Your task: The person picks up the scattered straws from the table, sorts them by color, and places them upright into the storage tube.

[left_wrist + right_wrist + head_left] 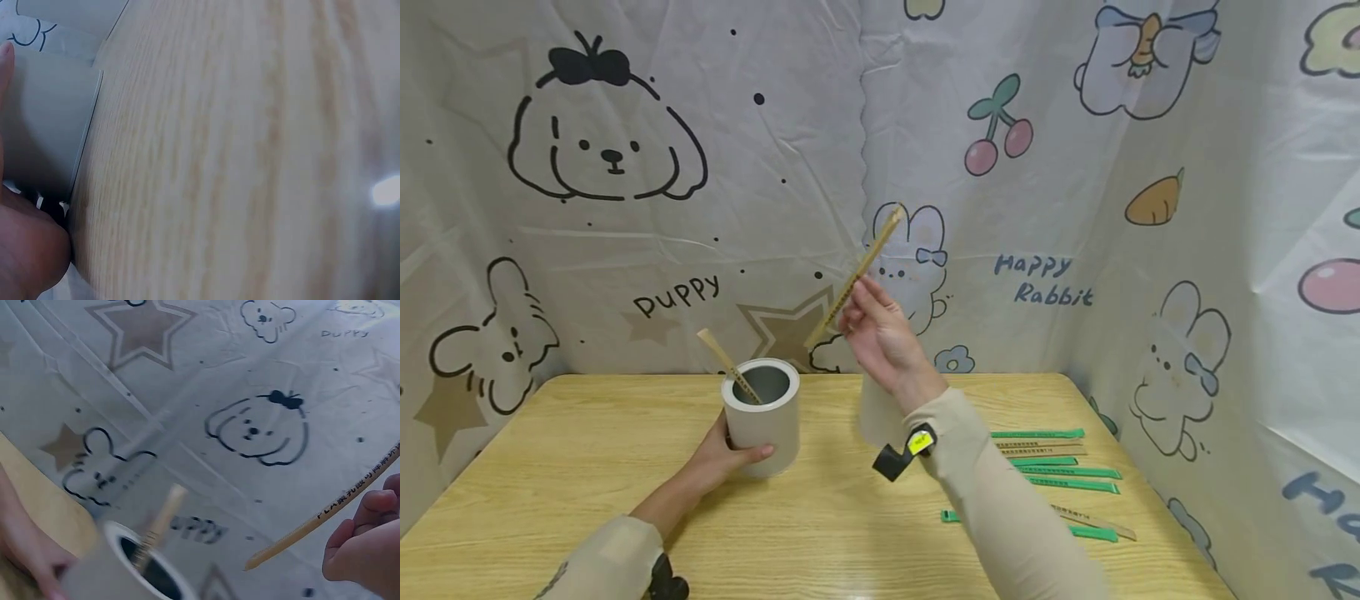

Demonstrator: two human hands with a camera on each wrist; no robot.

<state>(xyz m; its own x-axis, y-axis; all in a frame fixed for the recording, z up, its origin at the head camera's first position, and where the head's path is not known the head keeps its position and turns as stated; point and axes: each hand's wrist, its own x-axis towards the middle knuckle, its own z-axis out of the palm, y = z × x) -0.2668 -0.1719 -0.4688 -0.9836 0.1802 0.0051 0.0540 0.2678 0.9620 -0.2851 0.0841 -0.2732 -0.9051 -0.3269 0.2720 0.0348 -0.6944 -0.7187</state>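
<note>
My left hand (718,460) grips the side of a white cylindrical cup (767,433) standing on the table, its thumb across the front. A brown paper-wrapped straw (721,355) leans in this cup, its upper end above the rim. Higher up and to the right, my right hand (883,337) pinches another brown wrapped straw (883,237) by its middle, tilted in the air. Printed lettering shows along this held straw (312,524) in the right wrist view. The left wrist view catches only part of the cup wall (47,119) and my left hand (28,244).
A second white cylinder (877,412) stands behind my right forearm, partly hidden by it. Several green wrapped straws (1075,485) and brown ones (1048,448) lie on the right of the wooden table (835,533). A patterned curtain (790,225) hangs behind and at the sides.
</note>
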